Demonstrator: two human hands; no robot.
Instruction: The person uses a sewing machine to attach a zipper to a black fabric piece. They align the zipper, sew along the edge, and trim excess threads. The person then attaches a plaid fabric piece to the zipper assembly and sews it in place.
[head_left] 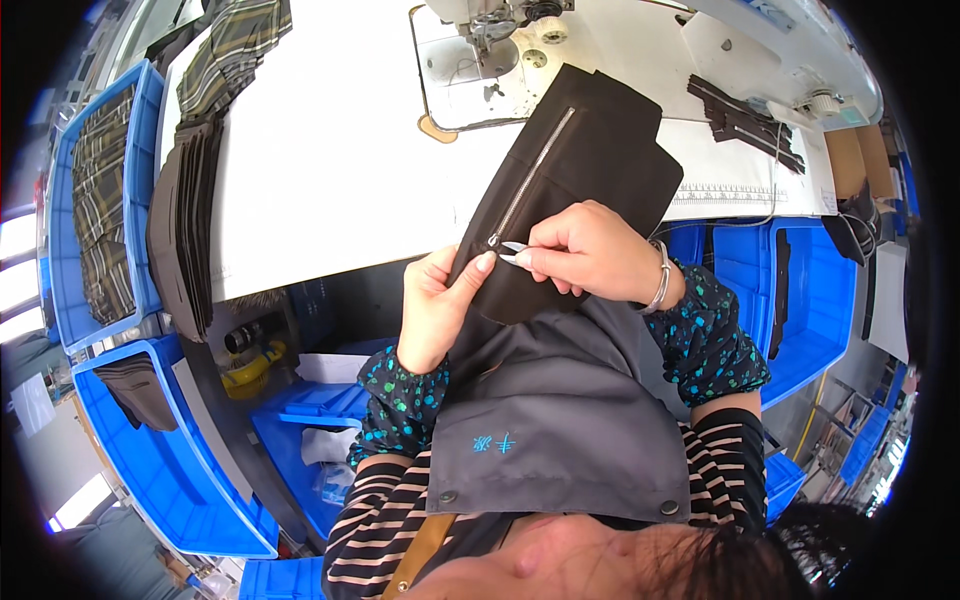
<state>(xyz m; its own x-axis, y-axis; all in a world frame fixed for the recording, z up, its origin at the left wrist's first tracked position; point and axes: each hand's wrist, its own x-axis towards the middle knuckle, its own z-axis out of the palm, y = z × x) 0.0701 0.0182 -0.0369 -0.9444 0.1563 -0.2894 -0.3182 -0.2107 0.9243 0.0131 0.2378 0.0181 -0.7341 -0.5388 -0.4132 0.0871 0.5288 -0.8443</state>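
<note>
A dark brown fabric panel [590,160] with a long silver zipper [536,168] slants from the white table down over my lap. My left hand [435,295] grips its lower left edge, thumb pressed beside the zipper's lower end. My right hand [580,250] is closed on a small pointed silver tool, apparently snips [511,250], with the tips at that zipper end; my curled fingers partly hide the tool. The sewing machine [490,35] stands just beyond the panel, at the back.
Blue crates [165,500] flank me, some holding plaid or dark pieces. Stacked dark fabric [185,235] hangs at the table's [300,180] left. Dark zippered strips [740,120] lie back right beside a ruler strip [740,192] and a dangling cord.
</note>
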